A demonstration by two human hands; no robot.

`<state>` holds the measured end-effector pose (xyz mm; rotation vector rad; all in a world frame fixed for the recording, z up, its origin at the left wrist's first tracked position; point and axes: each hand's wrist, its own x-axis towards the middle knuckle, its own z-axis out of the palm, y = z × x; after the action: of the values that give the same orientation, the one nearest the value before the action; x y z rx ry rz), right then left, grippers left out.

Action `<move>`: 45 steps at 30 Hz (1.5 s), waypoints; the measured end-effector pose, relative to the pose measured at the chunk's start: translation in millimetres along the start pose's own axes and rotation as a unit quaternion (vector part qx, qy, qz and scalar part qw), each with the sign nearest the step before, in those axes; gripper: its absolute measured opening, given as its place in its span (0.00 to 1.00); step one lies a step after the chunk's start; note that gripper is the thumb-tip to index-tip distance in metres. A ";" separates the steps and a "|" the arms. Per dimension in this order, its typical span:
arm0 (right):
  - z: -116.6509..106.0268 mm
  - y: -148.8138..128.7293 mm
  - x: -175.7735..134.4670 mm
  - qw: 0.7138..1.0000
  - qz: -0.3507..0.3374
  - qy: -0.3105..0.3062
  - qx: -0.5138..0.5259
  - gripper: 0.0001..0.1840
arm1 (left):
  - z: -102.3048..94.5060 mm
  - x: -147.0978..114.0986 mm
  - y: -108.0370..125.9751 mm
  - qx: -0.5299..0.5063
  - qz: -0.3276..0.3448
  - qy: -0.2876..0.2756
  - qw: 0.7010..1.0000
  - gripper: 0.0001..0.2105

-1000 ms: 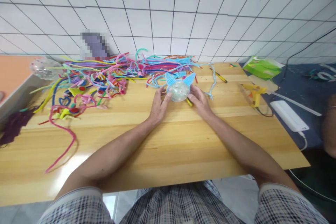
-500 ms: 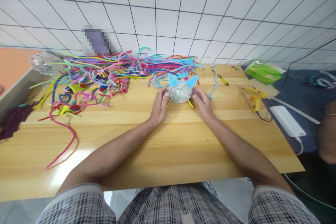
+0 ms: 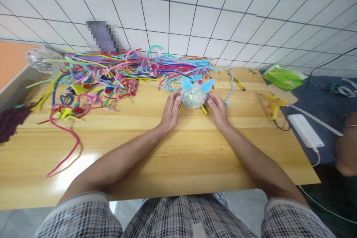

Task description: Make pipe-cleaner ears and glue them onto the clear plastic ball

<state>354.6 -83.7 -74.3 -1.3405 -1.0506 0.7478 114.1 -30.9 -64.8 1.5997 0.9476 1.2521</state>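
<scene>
Cupped between my two hands is a clear, speckled ball [image 3: 193, 96] with two blue pipe-cleaner ears [image 3: 206, 85] rising from its top. My left hand [image 3: 171, 111] is curved against its left side, thumb uppermost. On the opposite side my right hand [image 3: 218, 111] presses in with bent fingers, which the ball partly hides. Two yellow handle ends [image 3: 204, 110] stick out from behind the ball on the tabletop; the tool they belong to is mostly covered. A light-blue pipe cleaner [image 3: 231, 87] lies just beyond my right hand.
Tangled, colourful pipe cleaners [image 3: 117, 70] fill the table's back left. Another clear ball [image 3: 41, 59] sits at the far left. A yellow glue gun [image 3: 273, 104], a utility knife [image 3: 238, 83], a green packet [image 3: 284, 77] and a white power strip [image 3: 305, 130] are on the right. Another person's arm [image 3: 347, 148] shows there.
The camera view has shifted slightly. Both hands stay at the sides of the eared ball, with little visible change in their hold.
</scene>
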 end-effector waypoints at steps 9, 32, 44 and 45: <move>0.9 -3.9 -0.8 1.000 0.001 0.000 -0.006 0.38 | -0.5 -0.8 0.2 0.001 0.004 -0.006 1.000 0.33; 1.0 -0.1 -0.3 1.000 0.005 -0.004 -0.020 0.37 | 0.3 -2.2 1.4 -0.010 -0.032 -0.016 0.999 0.30; 3.4 -4.2 -1.2 1.000 0.000 -0.008 -0.019 0.37 | 0.4 -0.8 -1.3 -0.010 -0.017 -0.025 0.999 0.28; 3.6 -4.9 -1.3 1.000 0.001 -0.009 -0.016 0.37 | 0.5 -1.0 -1.2 -0.010 -0.017 -0.024 1.000 0.28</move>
<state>350.2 -84.1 -70.0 -1.3652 -1.0798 0.7471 114.3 -31.5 -66.3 1.5853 0.9246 1.1908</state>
